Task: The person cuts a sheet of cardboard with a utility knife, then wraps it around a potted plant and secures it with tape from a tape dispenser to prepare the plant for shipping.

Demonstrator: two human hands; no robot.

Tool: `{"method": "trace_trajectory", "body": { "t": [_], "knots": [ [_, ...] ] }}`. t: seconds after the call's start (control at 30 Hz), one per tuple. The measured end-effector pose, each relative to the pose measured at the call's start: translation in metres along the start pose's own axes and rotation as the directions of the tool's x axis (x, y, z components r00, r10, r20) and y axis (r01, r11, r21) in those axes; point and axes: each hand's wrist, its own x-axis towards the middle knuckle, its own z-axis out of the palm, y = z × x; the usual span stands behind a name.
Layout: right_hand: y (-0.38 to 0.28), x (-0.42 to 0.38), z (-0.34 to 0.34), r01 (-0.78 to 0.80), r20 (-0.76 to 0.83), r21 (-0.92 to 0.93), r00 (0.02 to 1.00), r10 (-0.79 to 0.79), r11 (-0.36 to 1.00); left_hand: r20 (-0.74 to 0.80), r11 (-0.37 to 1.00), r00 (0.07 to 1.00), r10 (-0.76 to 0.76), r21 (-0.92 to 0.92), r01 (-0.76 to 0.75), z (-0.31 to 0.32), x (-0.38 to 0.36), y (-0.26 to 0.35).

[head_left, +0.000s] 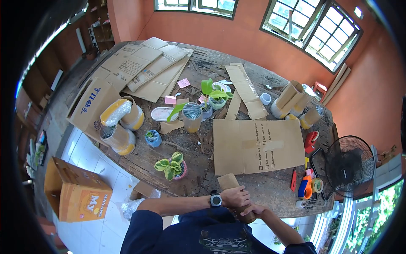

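Observation:
Close to my body, at the table's near edge, both my hands are wrapped round a rolled cardboard tube [228,181]. My left hand [236,197], with a watch on its wrist, grips the middle of it. Lower down, my right hand [252,210] holds it near its bottom end. The top of the tube leans to the left, and much of its length is hidden by my fingers. A flat cardboard sheet [237,146] with printed checkboxes lies just beyond my hands. To their left stands a small potted plant [171,166] with variegated leaves.
Several cardboard tubes with tape stand at left [118,139] and right [292,99]. Flat cardboard [141,63] is stacked at the back left. A red cutter [293,180], a tape dispenser [304,187] and a black fan [350,166] are at right. An orange box [86,199] sits on the floor.

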Motion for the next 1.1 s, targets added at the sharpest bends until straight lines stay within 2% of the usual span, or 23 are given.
{"method": "trace_trajectory", "body": {
  "t": [0.23,0.4,0.5,0.53,0.6,0.63,0.7,0.73,0.77,0.8,0.83,0.9,0.93,1.0,1.1],
  "knots": [
    [0.005,0.004,-0.006,-0.030,-0.075,0.077,0.997,0.035,0.997,0.029,0.998,0.998,-0.047,-0.043,0.048,-0.002,0.001,0.002],
    [-0.002,-0.001,0.014,0.139,-0.269,0.057,0.956,-0.119,0.989,0.074,0.993,0.997,-0.018,-0.111,0.026,-0.002,0.008,-0.013],
    [-0.015,-0.008,0.031,0.328,-0.433,-0.083,0.839,-0.331,0.941,-0.130,0.972,0.963,-0.234,-0.037,0.231,-0.001,0.009,-0.016],
    [-0.023,-0.012,0.035,0.390,-0.478,-0.153,0.775,-0.413,0.908,-0.095,0.929,0.925,-0.369,-0.054,0.365,-0.018,0.013,-0.014],
    [-0.037,-0.019,0.036,0.365,-0.518,-0.372,0.681,-0.518,0.853,-0.016,0.789,0.790,-0.612,-0.078,0.609,-0.069,0.024,-0.004],
    [-0.042,-0.020,0.036,0.339,-0.525,-0.472,0.633,-0.569,0.814,-0.161,0.735,0.717,-0.678,-0.183,0.653,-0.066,0.025,-0.004],
    [-0.048,-0.020,0.034,0.263,-0.570,-0.502,0.617,-0.543,0.824,-0.396,0.623,0.486,-0.779,-0.407,0.668,-0.060,0.027,-0.005],
    [-0.050,-0.020,0.034,0.223,-0.592,-0.514,0.606,-0.531,0.828,-0.284,0.481,0.400,-0.871,-0.656,0.582,-0.060,0.028,-0.005],
    [-0.051,-0.016,0.038,0.183,-0.567,-0.633,0.553,-0.611,0.752,-0.138,0.287,0.334,-0.932,-0.845,0.452,-0.061,0.030,-0.005],
    [-0.050,-0.011,0.046,0.132,-0.526,-0.737,0.504,-0.685,0.663,0.028,0.060,0.293,-0.956,-0.956,0.288,-0.065,0.032,-0.004],
    [-0.050,-0.005,0.055,0.074,-0.471,-0.825,0.459,-0.753,0.561,0.048,0.019,0.237,-0.970,-0.962,0.272,-0.071,0.036,-0.003],
    [-0.052,0.004,0.079,0.060,-0.412,-0.885,0.363,-0.835,0.463,0.085,-0.053,0.129,-0.988,-0.971,0.232,-0.084,0.045,-0.008],
    [-0.053,0.008,0.086,0.048,-0.377,-0.910,0.311,-0.872,0.411,0.108,-0.083,0.118,-0.987,-0.976,0.201,-0.087,0.044,-0.013],
    [-0.052,0.012,0.086,0.027,-0.349,-0.927,0.302,-0.887,0.374,0.157,-0.143,0.098,-0.983,-0.980,0.139,-0.088,0.040,-0.020],
    [-0.052,0.012,0.089,0.031,-0.317,-0.941,0.277,-0.907,0.338,0.133,-0.133,-0.009,-0.991,-0.991,-0.006,-0.066,0.037,-0.022]
  ]
}}
